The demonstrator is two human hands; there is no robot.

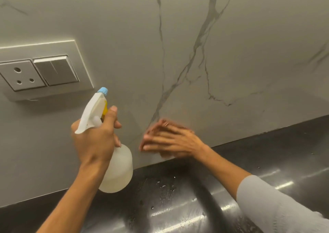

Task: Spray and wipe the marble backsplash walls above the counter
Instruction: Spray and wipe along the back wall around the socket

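Wiping low on the grey-veined white marble backsplash [231,46] with the blurred, flat-open right hand [169,140] — cloth not discernible — left hand [94,140] clenched around the translucent white spray bottle [117,168] above the wet black surface [178,197]; seemingly midway — upper wall judged undone.

A pale switch plate [53,69] sat on the wall at the left, holding a three-hole socket [21,76] and, just to its right, a double rocker switch [56,70]. Below ran a dark glossy counter [267,161], streaked with light reflections. Small water droplets [163,186] lay scattered on it near the wall.
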